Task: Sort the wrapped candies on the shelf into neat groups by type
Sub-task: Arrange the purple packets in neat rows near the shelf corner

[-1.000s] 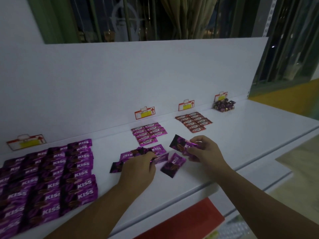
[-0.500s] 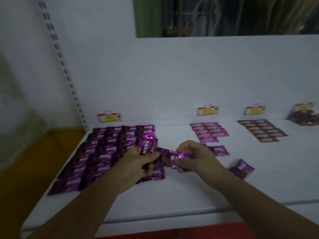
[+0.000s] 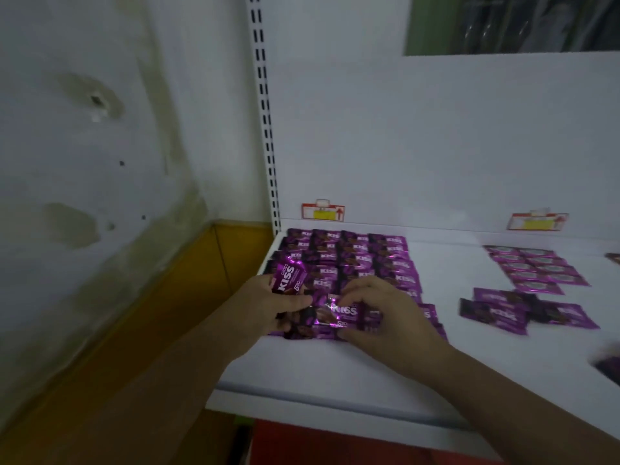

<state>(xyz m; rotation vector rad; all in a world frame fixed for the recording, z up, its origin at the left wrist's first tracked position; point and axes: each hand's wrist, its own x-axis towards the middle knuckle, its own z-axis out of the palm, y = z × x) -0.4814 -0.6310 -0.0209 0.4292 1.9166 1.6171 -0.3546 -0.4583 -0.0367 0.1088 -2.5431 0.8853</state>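
Shelf [image 3: 335,377]: the white front strip nearest us is where we are working, at its left end.
Right hand [image 3: 385,313]: the fingers are curled and the thumb and fingertips pinch a flat candy [image 3: 339,313] by its right end. It lies label up at the near edge of the block.
Left hand [image 3: 268,305]: it is closed round a second candy [image 3: 289,275], which stands upright with KISS facing us. We cannot tell whether it holds more underneath.
Block [image 3: 355,260]: purple KISS candies lie in tidy rows from our hands back to the far wall.
Step, as we judge it: we are laying the flat candy into the near row. We should square it with its neighbours, label the same way, and press it flat before letting go. Then we place the upright one beside it.
Loose pile [image 3: 523,312]: a few more KISS candies lie askew to the right, not yet sorted.
Pink group [image 3: 536,266]: another type lies in neat rows farther right and must be kept apart.
Tags [image 3: 322,210]: one price tag stands behind each group.
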